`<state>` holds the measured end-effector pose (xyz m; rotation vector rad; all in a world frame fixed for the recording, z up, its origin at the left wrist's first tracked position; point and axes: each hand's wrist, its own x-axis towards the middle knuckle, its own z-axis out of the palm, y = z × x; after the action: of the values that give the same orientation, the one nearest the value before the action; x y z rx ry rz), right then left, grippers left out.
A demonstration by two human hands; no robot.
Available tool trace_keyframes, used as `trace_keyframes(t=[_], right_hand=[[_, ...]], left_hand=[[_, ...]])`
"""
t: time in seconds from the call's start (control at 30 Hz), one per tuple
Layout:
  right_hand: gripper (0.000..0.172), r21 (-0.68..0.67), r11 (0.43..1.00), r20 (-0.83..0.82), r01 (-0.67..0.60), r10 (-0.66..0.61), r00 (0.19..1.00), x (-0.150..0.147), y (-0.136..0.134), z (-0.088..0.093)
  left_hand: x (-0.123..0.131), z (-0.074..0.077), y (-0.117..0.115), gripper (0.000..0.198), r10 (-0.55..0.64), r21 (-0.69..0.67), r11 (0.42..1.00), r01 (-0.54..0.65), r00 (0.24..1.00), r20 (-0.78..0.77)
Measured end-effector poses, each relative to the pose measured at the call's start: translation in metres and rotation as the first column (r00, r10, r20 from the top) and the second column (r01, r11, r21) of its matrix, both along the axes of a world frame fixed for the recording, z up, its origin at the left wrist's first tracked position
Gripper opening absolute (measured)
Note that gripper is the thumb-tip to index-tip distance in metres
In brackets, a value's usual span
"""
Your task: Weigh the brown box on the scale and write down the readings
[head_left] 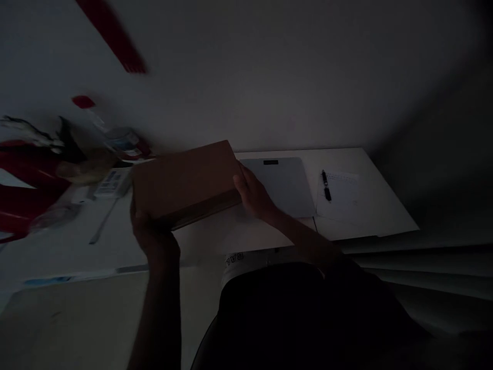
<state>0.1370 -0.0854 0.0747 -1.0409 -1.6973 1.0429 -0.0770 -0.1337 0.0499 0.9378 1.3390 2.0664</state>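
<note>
Box is up off the desk, held betw. both hands, top face toward the camera, long side running L to R. V. dim shot, so detail is thin.

Left hand is closed on the near-left corner; its fingers seem to go under, but that can't be told for sure. Right hand is clamped on the right end, thumb up by the top edge, the rest of the fingers hidden under or behind.

Around the grip:
- Just past the right hand: grey pad, flat on the desk, not touching the box as far as I can see.
- Further out that side: pen lying on a paper.
- Past the left hand: blurred clutter, incl. a bottle and red bits, too smeared to name.

Handling, my read: plain brown cardboard, shallow and stiff, matte so prob. not slippery. Weight unknown. Contents could shift if it's tipped, so keep it level. Best hold is at the short ends or corners, where the board is stiffest, w/ fingers under for support. The wide top panel is the soft spot and may dent if pressed mid-face.
</note>
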Motion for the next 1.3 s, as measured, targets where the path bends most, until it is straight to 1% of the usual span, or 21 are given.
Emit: trace_keyframes(t=[0.1, 0.17, 0.33, 0.47, 0.6, 0.77, 0.97, 1.13, 1.3], right_hand=[[0.079, 0.061, 0.992, 0.046, 0.109, -0.112, 0.993, 0.031, 0.001, 0.002], [0.077, 0.093, 0.982, 0.056, 0.164, -0.170, 0.984, 0.052, 0.002, 0.001], [0.076, 0.087, 0.940, 0.088, 0.329, -0.337, 0.938, 0.100, -0.001, -0.003], [0.077, 0.063, 0.907, 0.110, 0.416, -0.420, 0.901, 0.132, -0.010, -0.008], [0.073, 0.061, 0.879, 0.095, 0.472, -0.476, 0.874, 0.153, -0.017, -0.016], [0.073, 0.053, 0.852, 0.064, 0.521, -0.523, 0.850, 0.161, -0.019, -0.025], [0.076, 0.034, 0.872, 0.049, 0.488, -0.489, 0.871, 0.160, -0.019, -0.034], [0.075, 0.018, 0.884, 0.054, 0.467, -0.467, 0.882, 0.159, -0.020, -0.037], [0.073, 0.036, 0.881, 0.053, 0.472, -0.473, 0.879, 0.158, -0.018, -0.039]], left_hand=[[0.026, 0.007, 0.014, 0.053, -0.077, 0.003, 0.997, 0.077, 0.996, 0.039], [0.045, 0.008, 0.023, 0.051, -0.126, -0.001, 0.992, 0.126, 0.991, 0.032], [0.092, -0.002, 0.041, 0.048, -0.265, 0.016, 0.964, 0.265, 0.964, -0.007], [0.125, -0.010, 0.046, 0.053, -0.400, 0.014, 0.917, 0.399, 0.916, 0.021], [0.146, -0.018, 0.048, 0.053, -0.441, -0.014, 0.897, 0.441, 0.897, 0.014], [0.153, -0.025, 0.050, 0.054, -0.443, -0.037, 0.896, 0.443, 0.896, 0.004], [0.150, -0.026, 0.049, 0.056, -0.429, -0.062, 0.902, 0.428, 0.903, 0.005], [0.150, -0.023, 0.045, 0.055, -0.416, -0.070, 0.907, 0.415, 0.909, -0.012], [0.150, -0.022, 0.042, 0.056, -0.407, -0.082, 0.911, 0.403, 0.913, -0.034]])
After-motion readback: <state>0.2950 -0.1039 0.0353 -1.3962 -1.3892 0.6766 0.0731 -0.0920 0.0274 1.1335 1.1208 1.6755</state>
